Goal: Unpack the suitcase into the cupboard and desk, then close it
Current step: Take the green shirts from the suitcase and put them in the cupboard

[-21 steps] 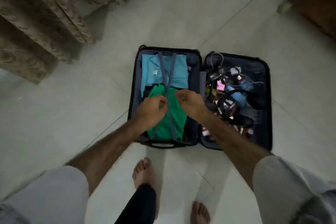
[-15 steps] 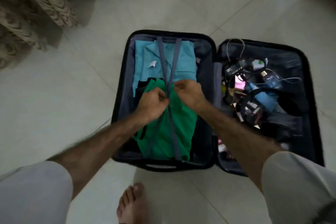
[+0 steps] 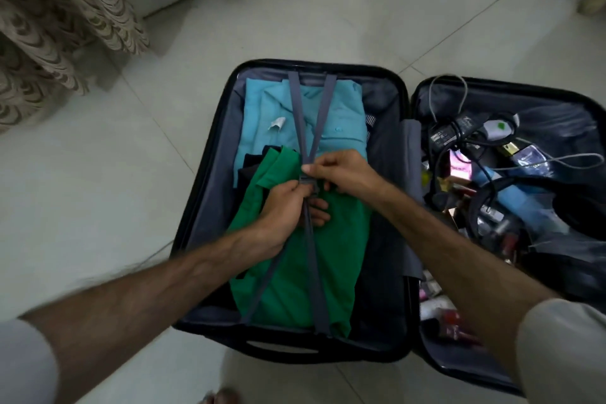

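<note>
Head view: an open suitcase [image 3: 210,207] lies flat on the tiled floor [image 3: 98,190], its grey straps [image 3: 311,115] crossed over a green garment [image 3: 314,259] and a blue shirt [image 3: 328,115]. The left hand [image 3: 282,210] and right hand [image 3: 344,174] both pinch the strap buckle [image 3: 306,181] between them. Cables and toiletries [image 3: 492,180] fill the half beyond the right hand.

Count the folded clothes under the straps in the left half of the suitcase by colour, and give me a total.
Light blue shirt: 1
Green garment: 1
Dark garment, mostly covered: 1
Striped fabric, only an edge showing: 1
Total: 4 visible
</note>
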